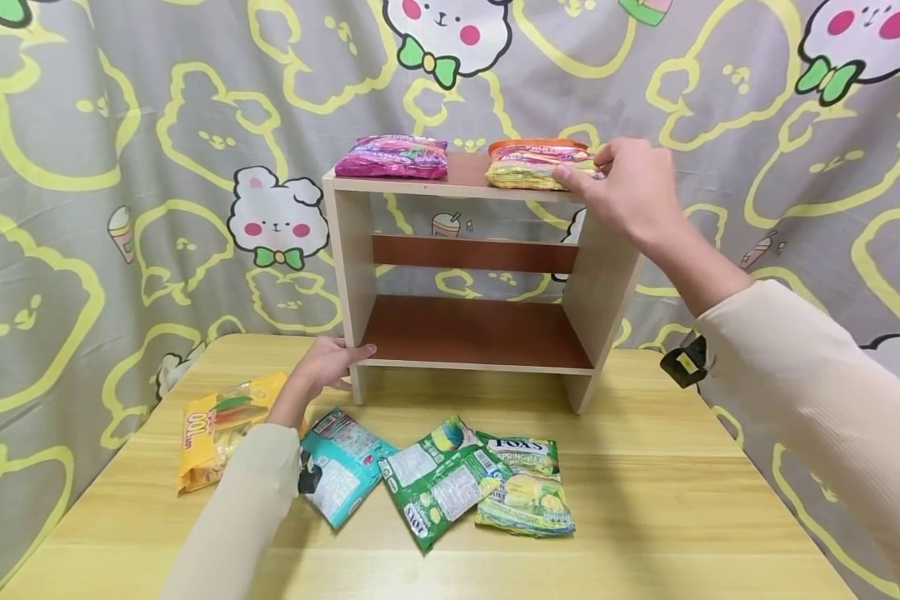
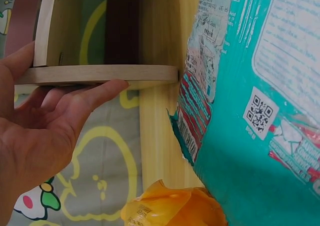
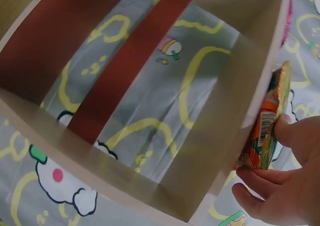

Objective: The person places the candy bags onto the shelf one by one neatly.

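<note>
A small wooden shelf [image 1: 480, 329] with brown boards stands on the table. My left hand [image 1: 324, 367] holds its left side panel low down, thumb inside and fingers along the outside; in the left wrist view the panel edge [image 2: 100, 74] lies between them. On the shelf's top right is a yellow and pink candy bag [image 1: 534, 167]. My right hand [image 1: 633, 187] pinches the bag's right end, thumb in front. The right wrist view shows this bag [image 3: 270, 118] edge-on at the top board. A purple candy bag [image 1: 392, 157] lies on the top left.
Before the shelf, a teal bag [image 1: 345, 467], a green Fox's bag [image 1: 442, 479] and a yellow-green Fox's bag [image 1: 528, 492] lie on the table [image 1: 660, 500]. An orange-yellow bag [image 1: 202, 442] is at the left, partly behind my left forearm. A patterned curtain [image 1: 195, 167] hangs behind.
</note>
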Tool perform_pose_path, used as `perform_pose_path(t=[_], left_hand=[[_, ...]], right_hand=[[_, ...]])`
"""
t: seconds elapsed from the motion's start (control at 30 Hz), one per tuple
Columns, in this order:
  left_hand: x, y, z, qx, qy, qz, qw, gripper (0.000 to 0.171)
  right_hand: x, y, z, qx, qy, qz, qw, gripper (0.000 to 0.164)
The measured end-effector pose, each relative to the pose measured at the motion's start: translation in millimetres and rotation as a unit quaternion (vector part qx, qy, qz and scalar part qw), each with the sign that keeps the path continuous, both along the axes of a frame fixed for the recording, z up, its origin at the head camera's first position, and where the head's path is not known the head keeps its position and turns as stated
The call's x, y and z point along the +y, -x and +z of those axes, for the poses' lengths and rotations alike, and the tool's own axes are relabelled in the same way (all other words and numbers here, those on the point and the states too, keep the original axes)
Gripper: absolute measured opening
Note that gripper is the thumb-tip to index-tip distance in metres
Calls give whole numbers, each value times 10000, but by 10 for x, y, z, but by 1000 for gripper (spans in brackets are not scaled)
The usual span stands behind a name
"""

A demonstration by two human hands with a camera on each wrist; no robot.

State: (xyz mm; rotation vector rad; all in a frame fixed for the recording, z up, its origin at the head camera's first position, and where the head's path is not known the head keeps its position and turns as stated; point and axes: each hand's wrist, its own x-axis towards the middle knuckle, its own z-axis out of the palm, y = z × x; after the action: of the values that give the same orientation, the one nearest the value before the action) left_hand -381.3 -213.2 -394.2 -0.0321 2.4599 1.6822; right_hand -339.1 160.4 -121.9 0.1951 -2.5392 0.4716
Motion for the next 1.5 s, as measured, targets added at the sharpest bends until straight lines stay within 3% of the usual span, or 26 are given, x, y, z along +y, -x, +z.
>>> perform_pose_path(t=[0.3, 0.67, 0.93, 1.2, 1.4, 1.5], left_hand=[[-65, -8, -21, 39, 165, 27, 9999, 56], [-25, -32, 20, 56, 150, 9, 9999, 59], [-9, -18, -2, 63, 150, 6, 9999, 57], [13, -11, -17, 54, 104, 3, 9999, 54], [8, -1, -19, 86, 127, 0, 9999, 56], [1, -5, -12, 79, 157, 3, 9998, 57]], right_hand=[[-39, 68, -132, 50, -99, -93, 9999, 59], [-147, 45, -128, -155, 111, -480, 9987, 68], [-333, -33, -289, 804, -188, 193, 9964, 54], [-373, -46, -517, 909, -1044, 409, 9895, 54], [-316, 5, -607, 1299, -1132, 605, 9832, 61], [-327, 24, -632, 1235, -1089, 611, 9845, 70]])
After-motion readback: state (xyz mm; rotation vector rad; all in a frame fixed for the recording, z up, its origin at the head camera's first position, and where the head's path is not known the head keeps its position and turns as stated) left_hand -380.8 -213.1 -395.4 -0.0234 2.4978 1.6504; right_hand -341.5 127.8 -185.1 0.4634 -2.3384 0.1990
